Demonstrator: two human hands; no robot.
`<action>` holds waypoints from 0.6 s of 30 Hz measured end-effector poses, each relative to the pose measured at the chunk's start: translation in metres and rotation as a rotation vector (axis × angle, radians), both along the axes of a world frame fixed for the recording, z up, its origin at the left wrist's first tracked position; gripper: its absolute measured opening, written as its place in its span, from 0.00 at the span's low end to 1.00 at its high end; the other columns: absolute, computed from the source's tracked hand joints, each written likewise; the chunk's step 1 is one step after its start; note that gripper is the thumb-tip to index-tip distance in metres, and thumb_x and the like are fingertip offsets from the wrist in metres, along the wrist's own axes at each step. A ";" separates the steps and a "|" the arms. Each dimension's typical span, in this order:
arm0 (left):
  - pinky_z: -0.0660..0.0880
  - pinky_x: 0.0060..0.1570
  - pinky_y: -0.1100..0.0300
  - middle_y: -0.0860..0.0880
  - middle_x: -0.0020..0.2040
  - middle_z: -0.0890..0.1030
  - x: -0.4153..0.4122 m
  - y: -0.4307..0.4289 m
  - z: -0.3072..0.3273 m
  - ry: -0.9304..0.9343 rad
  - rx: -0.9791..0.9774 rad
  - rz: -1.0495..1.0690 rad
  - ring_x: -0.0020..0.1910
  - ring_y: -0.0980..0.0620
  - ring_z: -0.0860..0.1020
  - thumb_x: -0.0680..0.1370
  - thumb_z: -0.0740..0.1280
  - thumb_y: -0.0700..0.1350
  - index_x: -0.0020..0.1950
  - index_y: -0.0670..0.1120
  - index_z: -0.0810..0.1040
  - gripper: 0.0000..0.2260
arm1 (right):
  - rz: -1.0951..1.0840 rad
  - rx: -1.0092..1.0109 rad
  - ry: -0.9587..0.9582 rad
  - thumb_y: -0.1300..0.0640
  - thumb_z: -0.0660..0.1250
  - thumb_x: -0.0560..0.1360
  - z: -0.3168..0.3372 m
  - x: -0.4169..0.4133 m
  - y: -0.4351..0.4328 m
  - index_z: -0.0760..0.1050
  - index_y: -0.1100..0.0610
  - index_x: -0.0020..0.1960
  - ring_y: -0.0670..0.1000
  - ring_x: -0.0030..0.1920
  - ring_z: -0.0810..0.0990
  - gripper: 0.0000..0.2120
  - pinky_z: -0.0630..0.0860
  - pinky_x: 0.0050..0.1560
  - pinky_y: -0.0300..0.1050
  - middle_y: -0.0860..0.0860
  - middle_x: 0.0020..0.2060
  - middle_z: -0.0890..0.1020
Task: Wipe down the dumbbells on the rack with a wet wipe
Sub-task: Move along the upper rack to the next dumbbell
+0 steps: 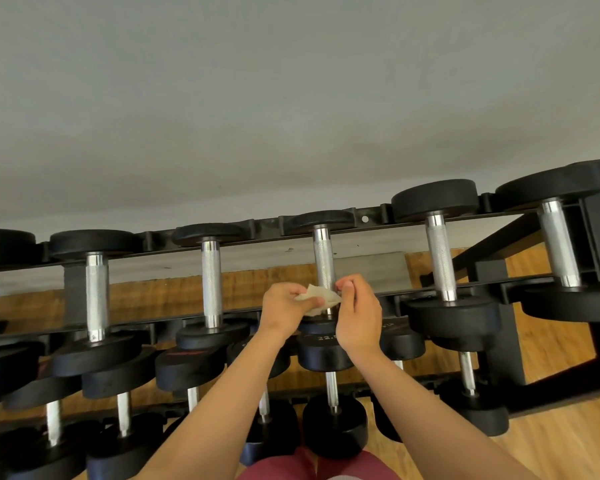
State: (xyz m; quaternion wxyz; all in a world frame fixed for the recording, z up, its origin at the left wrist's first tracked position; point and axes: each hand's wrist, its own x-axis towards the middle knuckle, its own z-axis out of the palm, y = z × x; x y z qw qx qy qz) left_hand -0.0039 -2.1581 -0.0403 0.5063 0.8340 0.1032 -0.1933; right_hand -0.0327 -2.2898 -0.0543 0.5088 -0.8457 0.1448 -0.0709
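Left hand [284, 311] and right hand [357, 317] hold a crumpled wet wipe [317, 297], fingers [350, 284] clamped on it, with a dumbbell [323, 258] on the rack [371, 218] just beyond them.

Gym: tiered dumbbell rack [364, 219]

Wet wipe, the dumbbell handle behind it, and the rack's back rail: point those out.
wet wipe [317, 298], head view, crumpled middle.
dumbbell handle [323, 258], head view, knurled middle.
back rail [374, 220], head view, bare stretch.
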 end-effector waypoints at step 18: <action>0.79 0.52 0.53 0.50 0.43 0.84 0.006 -0.019 0.001 0.059 -0.152 0.128 0.47 0.50 0.82 0.71 0.76 0.46 0.43 0.49 0.83 0.04 | 0.008 0.037 -0.018 0.55 0.55 0.82 0.001 0.000 -0.001 0.74 0.54 0.45 0.45 0.37 0.76 0.11 0.72 0.39 0.40 0.45 0.36 0.77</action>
